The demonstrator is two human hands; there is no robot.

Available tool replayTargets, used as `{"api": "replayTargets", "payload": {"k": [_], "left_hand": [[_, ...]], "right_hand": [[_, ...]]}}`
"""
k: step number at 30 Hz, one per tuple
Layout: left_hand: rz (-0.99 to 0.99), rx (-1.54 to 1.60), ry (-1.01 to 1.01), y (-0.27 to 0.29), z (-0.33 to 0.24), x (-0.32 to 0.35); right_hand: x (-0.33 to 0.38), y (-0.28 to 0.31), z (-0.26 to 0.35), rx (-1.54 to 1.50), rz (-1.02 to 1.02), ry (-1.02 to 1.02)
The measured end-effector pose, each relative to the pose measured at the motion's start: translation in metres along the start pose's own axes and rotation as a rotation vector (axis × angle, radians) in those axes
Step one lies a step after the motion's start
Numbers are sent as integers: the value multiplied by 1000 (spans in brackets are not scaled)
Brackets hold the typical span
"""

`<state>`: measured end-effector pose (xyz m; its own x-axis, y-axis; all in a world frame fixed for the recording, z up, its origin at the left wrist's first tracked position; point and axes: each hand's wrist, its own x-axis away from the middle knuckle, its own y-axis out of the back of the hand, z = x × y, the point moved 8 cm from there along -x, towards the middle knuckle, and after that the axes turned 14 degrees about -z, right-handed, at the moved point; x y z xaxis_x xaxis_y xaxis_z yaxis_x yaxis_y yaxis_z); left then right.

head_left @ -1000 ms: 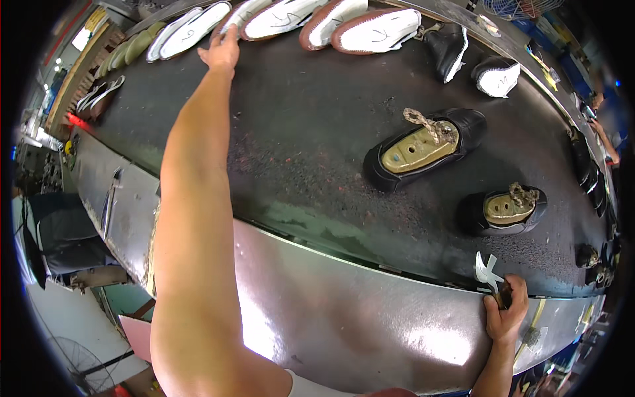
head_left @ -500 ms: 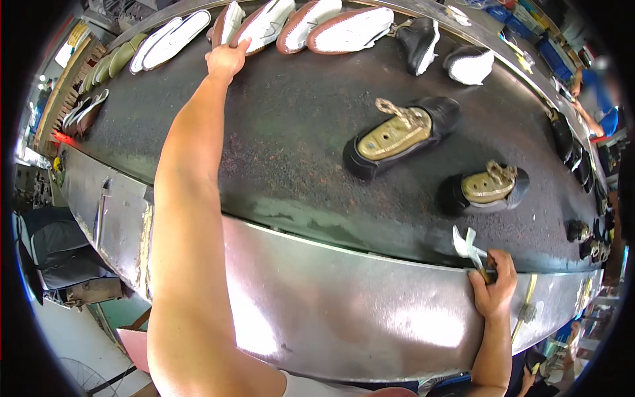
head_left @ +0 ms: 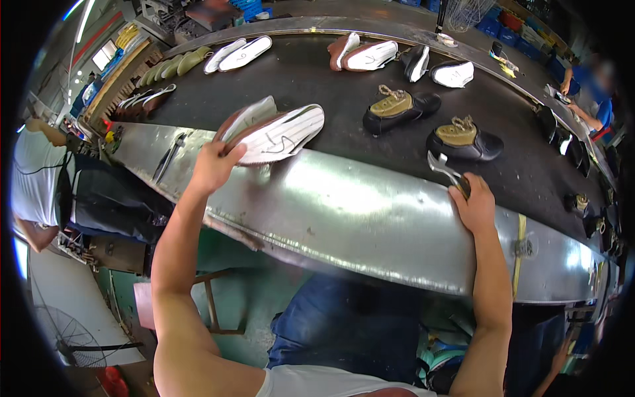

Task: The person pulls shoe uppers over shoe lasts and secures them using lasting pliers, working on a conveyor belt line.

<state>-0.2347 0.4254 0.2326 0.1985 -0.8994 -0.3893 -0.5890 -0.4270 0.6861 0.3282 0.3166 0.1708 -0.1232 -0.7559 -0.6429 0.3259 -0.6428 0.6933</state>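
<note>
My left hand (head_left: pixel 215 165) grips a pair of brown shoe uppers (head_left: pixel 281 137) by their near end, its thumb on the white face. They are tilted above the metal ledge (head_left: pixel 370 218), beside the dark work surface (head_left: pixel 331 99). My right hand (head_left: pixel 475 204) is closed round the handles of silver lasting pincers (head_left: pixel 444 167), whose curved head points away from me at the ledge's far edge. Just beyond it a black shoe (head_left: pixel 486 145) sits on its last. Behind that stands another black shoe (head_left: pixel 397 120) on a last with a looped cord.
More brown-and-white uppers (head_left: pixel 372 56), white ones (head_left: pixel 246 54) and olive ones (head_left: pixel 192 61) lie along the far edge. Several black shoes stand at the right. A metal tool (head_left: pixel 170 155) rests on the ledge at the left. A person (head_left: pixel 43 172) stands at the left; another works far right.
My left hand has taken a pair of brown-and-white uppers from the far row and drawn it back over the ledge. The pincers stay in my right hand. The view has shifted.
</note>
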Motion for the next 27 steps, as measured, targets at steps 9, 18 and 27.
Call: {"api": "replayTargets", "payload": {"k": [9,18,27], "left_hand": [[152,-325,-562,6,-95,108],[620,-257,-142,-123,-70,9],[701,1013,96,-32,-123,301]], "right_hand": [[42,48,50,67,-117,209],[317,122,143,-660,346,-727],[387,150,181,-807,492,-888]]}}
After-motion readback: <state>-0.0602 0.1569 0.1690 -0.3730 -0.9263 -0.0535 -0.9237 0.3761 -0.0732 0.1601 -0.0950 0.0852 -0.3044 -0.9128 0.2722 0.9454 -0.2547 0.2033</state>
